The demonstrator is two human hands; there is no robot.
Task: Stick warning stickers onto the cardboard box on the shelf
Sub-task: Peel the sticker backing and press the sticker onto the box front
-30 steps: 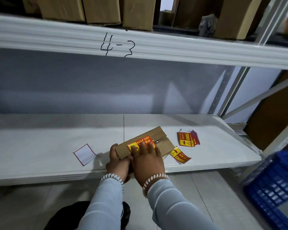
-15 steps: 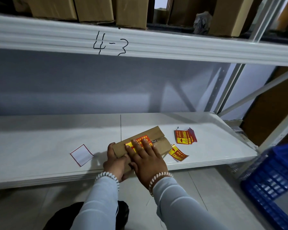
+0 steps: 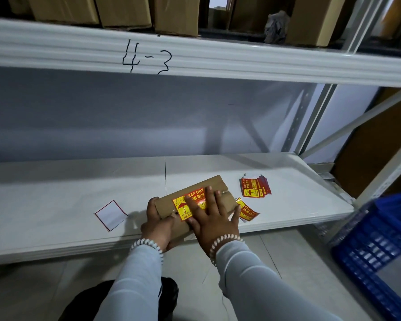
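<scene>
A flat brown cardboard box (image 3: 208, 185) lies at the front edge of the white shelf (image 3: 56, 188). A red and yellow KEEP DRY sticker (image 3: 181, 203) sits on its top face. My right hand (image 3: 212, 216) lies flat over the sticker, fingers spread and straight, pressing it down. My left hand (image 3: 156, 224) grips the box's near left corner, thumb on top. A loose sticker (image 3: 248, 210) lies just right of the box, and a small stack of stickers (image 3: 255, 187) lies further right.
A white backing paper (image 3: 111, 215) with a red edge lies on the shelf left of the box. A blue plastic crate (image 3: 380, 246) stands on the floor at the right. The upper shelf beam (image 3: 195, 59), marked 4-3, carries several cardboard boxes.
My right hand has slid right and forward across the sticker, uncovering its left part with the umbrella mark. The left hand keeps its grip on the corner.
</scene>
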